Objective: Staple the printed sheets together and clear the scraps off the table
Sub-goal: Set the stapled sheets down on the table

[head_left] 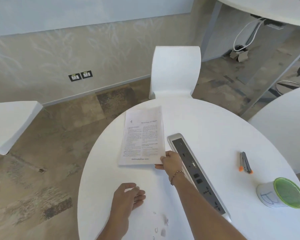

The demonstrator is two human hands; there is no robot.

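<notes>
The printed sheets (142, 135) lie as one stack on the far left part of the round white table (215, 129), the top page headed "Neurology of Vision". My right hand (171, 161) pinches the stack's near right corner between thumb and fingers. My left hand (128, 196) rests flat on the table nearer to me, fingers loosely apart and holding nothing. A grey stapler with orange tips (245, 162) lies on the right side, apart from both hands. Small scraps and a few paper clips (160, 226) lie scattered at the table's near edge.
A grey power and socket strip (194, 168) runs diagonally across the table, under my right forearm. A green mesh basket (282, 193) lies tipped on its side at the right. White chairs stand at the far side (175, 71), left (10, 122) and right (284, 125).
</notes>
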